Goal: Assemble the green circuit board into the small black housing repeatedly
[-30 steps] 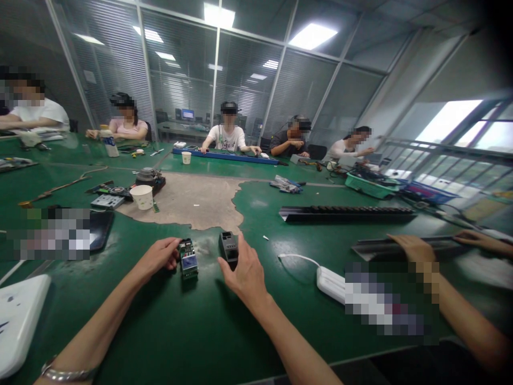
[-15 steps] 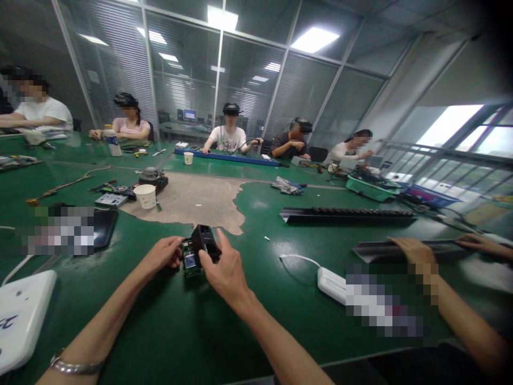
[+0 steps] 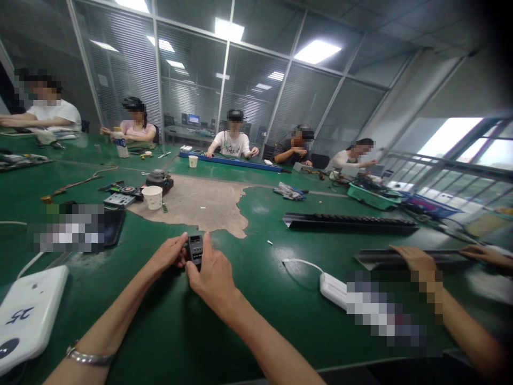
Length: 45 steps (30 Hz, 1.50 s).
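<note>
A small black housing stands on the green table directly in front of me, over the small green circuit module, which is now hidden. My right hand is closed round the housing from the right, thumb and fingers on its sides. My left hand pinches the same piece from the left with its fingertips. A metal bracelet sits on my left wrist.
A white box lies at the near left. A white adapter with cable lies to my right, beside a neighbour's hand on a black rail. Paper cup and small parts sit beyond a worn patch. Several people sit across the table.
My right hand picked the black housing up from the table on the right, carried it left and set it down over the green module held by my left hand.
</note>
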Tool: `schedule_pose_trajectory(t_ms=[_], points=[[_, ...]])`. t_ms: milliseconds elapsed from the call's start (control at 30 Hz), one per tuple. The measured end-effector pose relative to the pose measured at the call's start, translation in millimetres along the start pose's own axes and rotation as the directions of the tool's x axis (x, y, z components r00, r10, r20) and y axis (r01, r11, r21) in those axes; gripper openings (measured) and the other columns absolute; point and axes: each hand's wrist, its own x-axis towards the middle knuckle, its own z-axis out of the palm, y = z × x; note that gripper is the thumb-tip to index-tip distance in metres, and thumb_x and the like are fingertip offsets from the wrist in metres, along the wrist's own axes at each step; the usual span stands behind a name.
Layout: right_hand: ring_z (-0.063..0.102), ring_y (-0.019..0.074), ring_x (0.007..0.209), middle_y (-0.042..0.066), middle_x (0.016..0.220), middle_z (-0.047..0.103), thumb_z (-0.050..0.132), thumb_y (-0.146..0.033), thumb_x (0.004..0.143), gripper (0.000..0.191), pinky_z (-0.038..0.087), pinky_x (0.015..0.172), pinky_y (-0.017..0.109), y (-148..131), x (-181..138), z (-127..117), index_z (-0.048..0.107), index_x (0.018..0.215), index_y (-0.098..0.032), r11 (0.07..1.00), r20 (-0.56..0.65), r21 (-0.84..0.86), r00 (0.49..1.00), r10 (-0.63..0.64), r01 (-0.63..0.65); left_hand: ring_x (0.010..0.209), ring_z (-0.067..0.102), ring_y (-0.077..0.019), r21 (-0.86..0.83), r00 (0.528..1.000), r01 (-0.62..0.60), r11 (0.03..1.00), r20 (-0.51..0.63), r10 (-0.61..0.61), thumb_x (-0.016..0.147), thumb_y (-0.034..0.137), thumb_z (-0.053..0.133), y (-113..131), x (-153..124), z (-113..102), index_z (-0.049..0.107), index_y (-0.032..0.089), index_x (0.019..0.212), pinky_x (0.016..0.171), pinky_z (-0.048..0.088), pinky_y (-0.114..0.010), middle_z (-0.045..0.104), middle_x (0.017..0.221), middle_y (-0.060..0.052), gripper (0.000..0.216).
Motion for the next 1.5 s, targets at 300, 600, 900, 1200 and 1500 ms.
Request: schedule_pose_trajectory(t_ms=[300,600,900,1200,1500], points=[[0.062,0.0302,0.093,0.018,0.101,0.065,0.056,-0.044,0.083,0.082,0.048,0.079,0.039,5.3,-3.3,9.6,0.021,0.145,-0.004,1.0,0.055,0.004,0.998,-0.002,0.001,0.035,0.048,-0.0119,0.194,0.998,-0.042,0.98,0.045,0.034,0.079,0.072,0.041,-2.8,2.2,-1.7,0.053,0.017,0.077,0.034,0.033,-0.02,0.054,0.05,0.003,0.056],[0.064,0.0298,0.091,0.019,0.1,0.065,0.049,-0.04,0.087,0.067,0.048,0.078,0.04,6.3,-1.5,17.2,0.029,0.141,-0.005,1.0,0.028,0.022,0.999,0.018,-0.018,0.038,0.053,-0.0135,0.176,0.996,-0.028,0.984,0.085,0.013,0.08,0.07,0.043,-1.3,0.1,-1.4,0.056,0.017,0.082,0.037,0.038,-0.02,0.055,0.049,0.002,0.055],[0.066,0.0275,0.085,0.016,0.094,0.067,0.049,-0.04,0.087,0.07,0.049,0.074,0.036,4.6,1.8,7.1,0.026,0.143,-0.005,0.999,-0.014,0.035,1.0,0.015,-0.015,0.043,0.058,-0.0156,0.075,0.998,0.015,0.997,0.055,-0.02,0.079,0.071,0.045,-1.4,-0.2,-3.3,0.054,0.016,0.083,0.042,0.045,-0.024,0.059,0.054,0.001,0.055],[0.067,0.026,0.086,0.014,0.097,0.069,0.047,-0.044,0.088,0.068,0.048,0.074,0.032,41.4,14.0,-24.6,0.027,0.143,-0.009,0.995,-0.103,-0.034,0.99,0.092,-0.096,0.043,0.059,-0.016,0.075,0.995,0.087,0.993,0.042,-0.091,0.076,0.07,0.049,-0.5,2.2,-1.8,0.055,0.014,0.108,0.041,0.045,-0.024,0.063,0.059,-0.001,0.065],[0.067,0.0266,0.081,0.011,0.089,0.069,0.046,-0.038,0.089,0.063,0.046,0.071,0.032,102.5,-4.6,-21.7,0.028,0.143,-0.013,0.963,-0.062,-0.146,0.974,0.219,-0.226,0.044,0.059,-0.0141,0.124,0.996,0.079,0.989,0.039,-0.084,0.078,0.066,0.051,-1.2,2.4,-1.3,0.057,0.016,0.092,0.04,0.043,-0.022,0.062,0.063,-0.001,0.052]])
